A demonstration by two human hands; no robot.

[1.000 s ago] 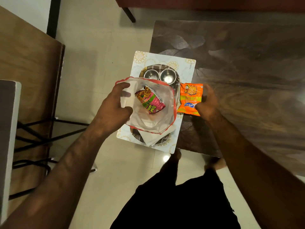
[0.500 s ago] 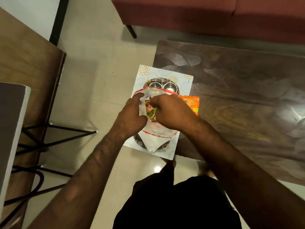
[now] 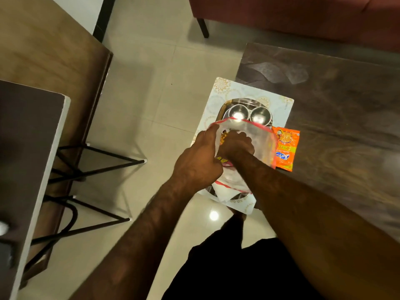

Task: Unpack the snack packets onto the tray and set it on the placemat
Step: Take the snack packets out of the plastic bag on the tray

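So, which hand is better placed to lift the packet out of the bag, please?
The right hand: it is inside the bag, fingers curled on the packet; the left hand holds the bag's rim open.

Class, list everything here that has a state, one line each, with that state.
Plastic bag: open, over the tray.
Left hand: grips the bag's rim.
Right hand: inside the bag, gripping the pink packet.
Orange packet: out, flat beside the tray.
Two steel bowls: upright, empty.
Tray: on the placemat.

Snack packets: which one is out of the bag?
The orange packet, lying beside the bag; the pink packet is inside it, gripped by the right hand.
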